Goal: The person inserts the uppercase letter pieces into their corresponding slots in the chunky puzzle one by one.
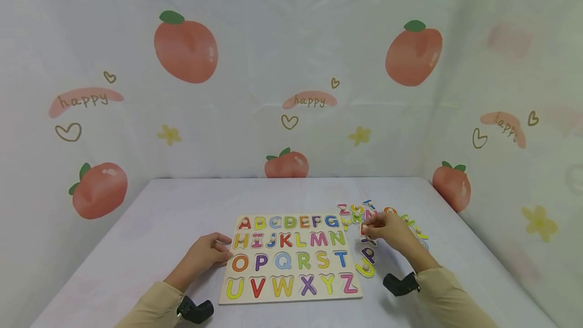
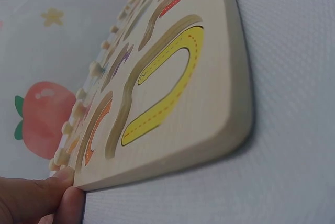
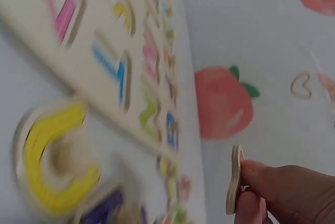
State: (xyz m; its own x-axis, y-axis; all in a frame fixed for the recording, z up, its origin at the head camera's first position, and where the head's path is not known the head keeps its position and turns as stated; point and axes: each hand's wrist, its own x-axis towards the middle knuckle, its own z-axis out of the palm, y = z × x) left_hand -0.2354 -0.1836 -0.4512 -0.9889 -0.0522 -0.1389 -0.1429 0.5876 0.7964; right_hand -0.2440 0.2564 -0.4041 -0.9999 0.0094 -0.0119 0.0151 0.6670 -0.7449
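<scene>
A wooden alphabet puzzle board (image 1: 291,300) lies flat on the table. Knobbed letters sit in its top row and at the start of the second, while the lower rows show bare printed recesses. Fingertips of my left hand (image 1: 207,253) rest against the board's left edge; the left wrist view shows a thumb (image 2: 64,175) at that edge. Beyond the board's right side, my right hand (image 1: 384,229) pinches a red letter piece (image 1: 363,229) between thumb and fingers. That piece (image 3: 234,181) appears edge-on in the right wrist view, which hides its letter.
Loose letters spread right of the board, among them a yellow one (image 1: 365,269) and a purple P (image 1: 368,253). Several more lie behind and around my right hand, including a blue T (image 1: 367,203). A peach-patterned cloth (image 1: 227,130) hangs behind the white table (image 1: 191,196).
</scene>
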